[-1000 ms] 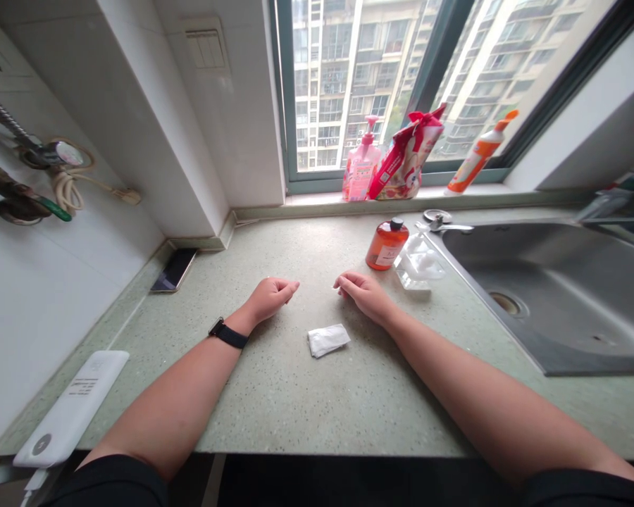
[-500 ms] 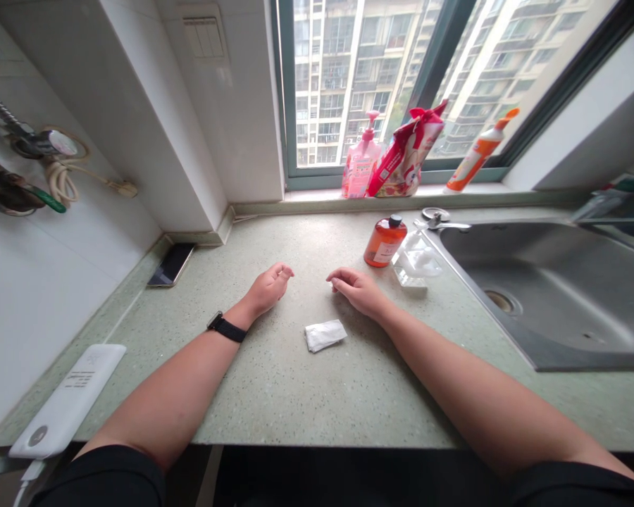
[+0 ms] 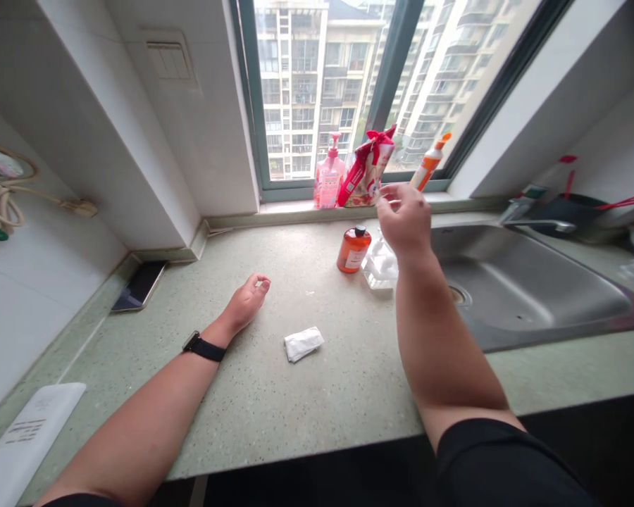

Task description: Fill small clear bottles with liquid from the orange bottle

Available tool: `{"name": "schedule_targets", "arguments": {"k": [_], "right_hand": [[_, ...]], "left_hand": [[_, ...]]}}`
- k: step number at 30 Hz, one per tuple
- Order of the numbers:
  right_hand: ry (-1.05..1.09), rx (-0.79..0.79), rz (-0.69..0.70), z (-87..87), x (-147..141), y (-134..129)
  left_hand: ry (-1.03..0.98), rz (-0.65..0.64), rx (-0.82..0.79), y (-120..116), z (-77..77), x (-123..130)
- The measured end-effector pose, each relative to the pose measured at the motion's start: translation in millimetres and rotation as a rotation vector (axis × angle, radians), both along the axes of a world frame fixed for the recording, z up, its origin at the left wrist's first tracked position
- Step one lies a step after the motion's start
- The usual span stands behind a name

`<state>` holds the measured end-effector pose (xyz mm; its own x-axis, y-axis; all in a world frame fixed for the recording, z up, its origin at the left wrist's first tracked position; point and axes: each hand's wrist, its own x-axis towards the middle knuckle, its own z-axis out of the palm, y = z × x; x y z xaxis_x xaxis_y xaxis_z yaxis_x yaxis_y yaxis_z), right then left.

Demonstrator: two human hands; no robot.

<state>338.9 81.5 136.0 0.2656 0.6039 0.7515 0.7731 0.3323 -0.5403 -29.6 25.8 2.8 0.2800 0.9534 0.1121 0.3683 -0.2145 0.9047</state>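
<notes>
My left hand [image 3: 248,303] rests on its side on the speckled counter [image 3: 232,408], fingers loosely curled in with nothing visible in them. A black watch sits on that wrist. Right of it lies a folded white tissue [image 3: 303,343], untouched. My right hand [image 3: 408,217] is raised at the sink's left edge, fingers bent and a gap showing between thumb and fingers. Nothing shows in its grasp. In the picture it overlaps the lower part of an orange-and-white bottle [image 3: 427,167] on the sill. Below left are a clear plastic tray [image 3: 377,271] and an orange-red bottle with a black cap [image 3: 353,251].
On the window sill stand a pink pump bottle [image 3: 329,176] and a red tied bag [image 3: 367,172]. The steel sink [image 3: 533,274] takes up the right side. A phone [image 3: 140,285] and a white power bank [image 3: 29,440] lie at left.
My right hand has lifted off the counter and moved right and forward, toward the sill. My left hand stays on the counter. The view has turned to the right.
</notes>
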Motion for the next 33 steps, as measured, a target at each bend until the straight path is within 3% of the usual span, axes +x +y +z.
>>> {"name": "schedule_targets", "arguments": {"k": [4,9,14,20,25,33], "right_hand": [[-0.148,-0.266,-0.123,-22.7,-1,10],[-0.258,-0.505,-0.111,-33.3,-9,13],[-0.255,-0.447,-0.014,-17.7,-23,1],[-0.255,-0.297,0.298,-1.7,-65,-29],[-0.310,-0.310,0.473,-9.8,-104,-54],[-0.314,-0.368,0.548,-23.7,-133,-68]], "left_hand": [[0.016,0.017,0.028,2,-1.8,-2],[0.044,0.003,-0.007,-3,7.4,0],[0.073,0.009,0.048,-9,16.1,3],[0.053,0.083,0.309,-10,11.8,1],[0.123,0.064,0.545,-12,11.5,-1],[0.354,0.115,0.735,-21,16.0,2]]}}
